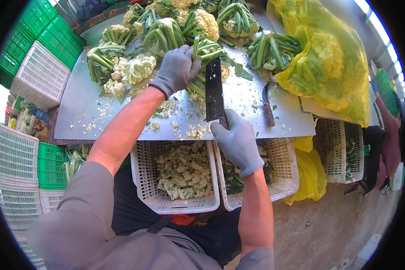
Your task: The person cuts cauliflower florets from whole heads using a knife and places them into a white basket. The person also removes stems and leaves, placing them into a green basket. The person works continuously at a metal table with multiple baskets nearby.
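Observation:
My right hand [238, 140], in a grey work glove, is closed on the handle of a cleaver with a broad dark blade [215, 89]. The blade points away from me, its far end by the cut leaf stalks of a cauliflower [207, 50]. My left hand [179, 69], gloved too, grips that cauliflower at its leaves; the fingertips are partly hidden. More cauliflowers with trimmed leaves [163, 35] are heaped behind it on the metal-topped table [77, 118]. Pale florets [135, 69] lie left of my left hand. A small knife with a wooden handle [268, 114] rests right of the cleaver.
Under the table edge stand a white crate [175, 206] of florets and another white crate [287, 168] with leaves. A yellow mesh sack [330, 64] of cauliflowers bulges at the right. Green crates [60, 40] and white crates [13, 152] stack at left. Another person [389, 141] is at far right.

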`<state>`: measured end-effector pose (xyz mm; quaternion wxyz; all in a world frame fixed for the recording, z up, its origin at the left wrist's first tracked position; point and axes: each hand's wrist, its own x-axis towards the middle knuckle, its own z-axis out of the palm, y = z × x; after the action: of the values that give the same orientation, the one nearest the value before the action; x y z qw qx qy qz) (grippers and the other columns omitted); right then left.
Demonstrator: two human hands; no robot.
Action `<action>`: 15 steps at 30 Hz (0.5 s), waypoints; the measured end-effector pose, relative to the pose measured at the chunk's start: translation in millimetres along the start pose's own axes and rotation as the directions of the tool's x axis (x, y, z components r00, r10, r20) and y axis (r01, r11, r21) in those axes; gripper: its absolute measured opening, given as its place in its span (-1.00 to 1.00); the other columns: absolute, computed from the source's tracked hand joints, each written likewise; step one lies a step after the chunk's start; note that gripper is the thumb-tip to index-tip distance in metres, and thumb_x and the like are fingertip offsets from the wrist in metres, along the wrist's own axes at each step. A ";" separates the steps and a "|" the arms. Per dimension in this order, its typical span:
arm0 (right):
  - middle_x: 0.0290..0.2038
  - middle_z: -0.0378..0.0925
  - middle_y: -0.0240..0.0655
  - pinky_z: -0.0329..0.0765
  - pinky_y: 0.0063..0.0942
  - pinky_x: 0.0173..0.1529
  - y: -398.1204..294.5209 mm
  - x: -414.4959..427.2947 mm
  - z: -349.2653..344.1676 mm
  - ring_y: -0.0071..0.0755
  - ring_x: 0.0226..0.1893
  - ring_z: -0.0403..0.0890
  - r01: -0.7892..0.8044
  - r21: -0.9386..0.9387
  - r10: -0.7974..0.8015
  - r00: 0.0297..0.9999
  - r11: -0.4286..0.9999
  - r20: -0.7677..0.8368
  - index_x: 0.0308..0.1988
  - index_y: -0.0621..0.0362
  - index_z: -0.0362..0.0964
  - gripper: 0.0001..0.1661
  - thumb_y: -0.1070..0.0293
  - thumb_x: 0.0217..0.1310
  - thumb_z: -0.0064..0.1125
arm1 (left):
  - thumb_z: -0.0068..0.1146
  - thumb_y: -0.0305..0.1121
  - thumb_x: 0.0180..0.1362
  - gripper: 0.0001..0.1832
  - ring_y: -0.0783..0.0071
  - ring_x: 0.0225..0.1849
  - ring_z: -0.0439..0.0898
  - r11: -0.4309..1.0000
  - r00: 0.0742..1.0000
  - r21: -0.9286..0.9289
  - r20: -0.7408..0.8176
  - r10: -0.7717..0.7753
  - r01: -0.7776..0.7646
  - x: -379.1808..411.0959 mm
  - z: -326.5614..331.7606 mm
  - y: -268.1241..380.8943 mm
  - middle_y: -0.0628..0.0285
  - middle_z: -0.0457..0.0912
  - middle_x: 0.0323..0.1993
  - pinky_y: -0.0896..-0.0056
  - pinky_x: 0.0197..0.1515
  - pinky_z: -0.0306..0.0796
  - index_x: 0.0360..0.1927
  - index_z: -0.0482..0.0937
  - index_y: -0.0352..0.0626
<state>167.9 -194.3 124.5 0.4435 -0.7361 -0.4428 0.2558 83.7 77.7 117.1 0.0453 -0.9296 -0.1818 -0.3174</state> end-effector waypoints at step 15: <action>-0.44 0.57 -0.36 0.49 -0.42 -0.36 3.3 51.6 22.7 -0.54 -0.50 0.51 -0.145 0.102 0.123 0.973 0.984 0.196 -0.13 0.36 0.55 -0.62 0.19 0.35 0.20 | 0.05 -0.17 0.42 -0.66 -0.15 -0.29 0.62 0.982 0.978 -0.181 -0.191 -0.079 0.044 -6.0 14.6 -20.7 -0.06 0.62 -0.36 -0.08 -0.16 0.50 -0.27 0.64 -0.25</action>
<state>176.5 -140.0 111.6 0.4229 -0.7099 -0.4164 0.3793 80.1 98.0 101.3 -0.0291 -0.8879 -0.1764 -0.4239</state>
